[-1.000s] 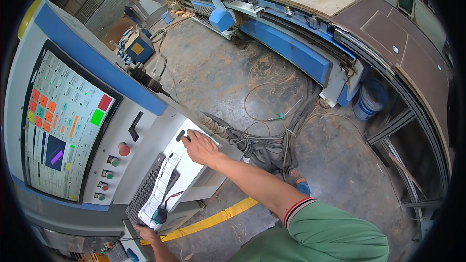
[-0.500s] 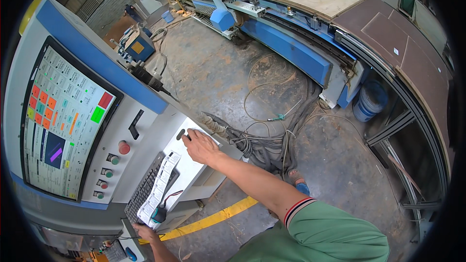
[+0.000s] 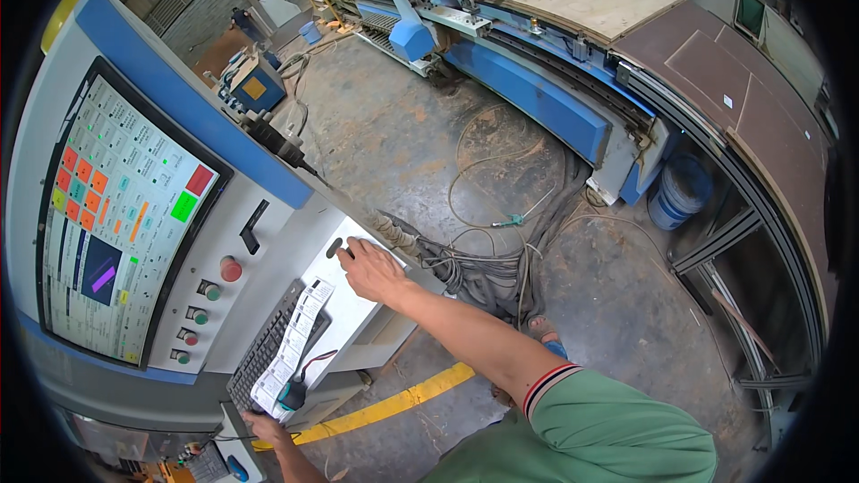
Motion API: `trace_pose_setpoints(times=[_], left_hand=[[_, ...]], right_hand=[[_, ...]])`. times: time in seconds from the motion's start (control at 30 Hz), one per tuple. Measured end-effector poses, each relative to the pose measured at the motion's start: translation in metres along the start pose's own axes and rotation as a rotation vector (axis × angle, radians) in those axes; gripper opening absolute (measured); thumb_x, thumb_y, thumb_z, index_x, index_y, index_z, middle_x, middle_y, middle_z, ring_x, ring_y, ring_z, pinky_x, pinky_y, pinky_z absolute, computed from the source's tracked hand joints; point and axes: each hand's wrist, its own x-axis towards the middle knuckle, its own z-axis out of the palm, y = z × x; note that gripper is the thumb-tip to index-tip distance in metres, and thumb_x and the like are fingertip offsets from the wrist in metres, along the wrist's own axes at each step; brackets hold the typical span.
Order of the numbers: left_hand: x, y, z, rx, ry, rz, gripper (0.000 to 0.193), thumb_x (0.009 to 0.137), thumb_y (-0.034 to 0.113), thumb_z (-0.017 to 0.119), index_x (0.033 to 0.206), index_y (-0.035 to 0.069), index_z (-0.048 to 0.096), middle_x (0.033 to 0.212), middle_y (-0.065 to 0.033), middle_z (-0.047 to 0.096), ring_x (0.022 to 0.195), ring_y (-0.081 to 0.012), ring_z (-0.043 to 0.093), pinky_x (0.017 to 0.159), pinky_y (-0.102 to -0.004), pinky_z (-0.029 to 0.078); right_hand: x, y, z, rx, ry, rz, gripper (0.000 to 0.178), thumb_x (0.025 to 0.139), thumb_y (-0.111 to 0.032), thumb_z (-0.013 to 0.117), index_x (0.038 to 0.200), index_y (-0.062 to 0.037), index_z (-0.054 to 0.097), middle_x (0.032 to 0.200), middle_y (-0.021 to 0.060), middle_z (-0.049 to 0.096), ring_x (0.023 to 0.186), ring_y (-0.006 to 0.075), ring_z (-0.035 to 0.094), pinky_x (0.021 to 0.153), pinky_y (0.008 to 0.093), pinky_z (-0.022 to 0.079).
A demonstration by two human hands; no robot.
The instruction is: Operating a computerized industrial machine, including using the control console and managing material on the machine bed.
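My right hand [image 3: 374, 271] rests on the white console shelf [image 3: 344, 311], fingers spread, its fingertips beside a small dark oval piece [image 3: 334, 247] that I cannot identify. Down at the lower left, my left hand [image 3: 266, 427] is by the near end of the black keyboard [image 3: 259, 367]; its fingers are partly hidden. A long strip of white printed labels [image 3: 293, 344] lies across the keyboard. Against the strip's lower end rests a black and teal device [image 3: 291, 395] with a dark and red cord, perhaps a handheld scanner.
The control panel carries a lit screen [image 3: 125, 223], a red knob [image 3: 231, 269] and several buttons. Thick black cables [image 3: 497, 277] and a thin hose spread over the concrete floor. Beyond stands a long blue machine [image 3: 528, 98] with boards on top. A bucket [image 3: 680, 192] sits at the right.
The view has shifted very slightly. Both hands stay in practically the same places, and nothing has been picked up or put down.
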Motion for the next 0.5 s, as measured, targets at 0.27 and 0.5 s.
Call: trace_pose_setpoints(times=[0.27,0.5], left_hand=[[-0.003,0.003,-0.001,0.049,-0.021,0.019,0.099,0.1,0.073,0.034,0.132,-0.018,0.057,0.127,-0.0331,0.065,0.106,-0.0441,0.067,0.085,-0.0451,0.057],[0.013,-0.008,-0.001,0.057,-0.011,0.012,0.101,0.099,0.075,0.033,0.128,-0.019,0.06,0.12,-0.0314,0.068,0.101,-0.0427,0.069,0.08,-0.0457,0.058]], right_hand=[[-0.001,0.003,0.001,-0.014,0.031,-0.008,0.038,0.088,-0.009,0.059,0.126,-0.0005,0.059,0.124,0.0198,0.055,0.118,0.0354,0.057,0.096,0.0458,0.053],[0.0,0.0,0.0,0.008,0.006,-0.001,0.044,0.087,-0.011,0.062,0.13,-0.0004,0.058,0.128,0.0205,0.054,0.12,0.0367,0.057,0.098,0.0472,0.053]])
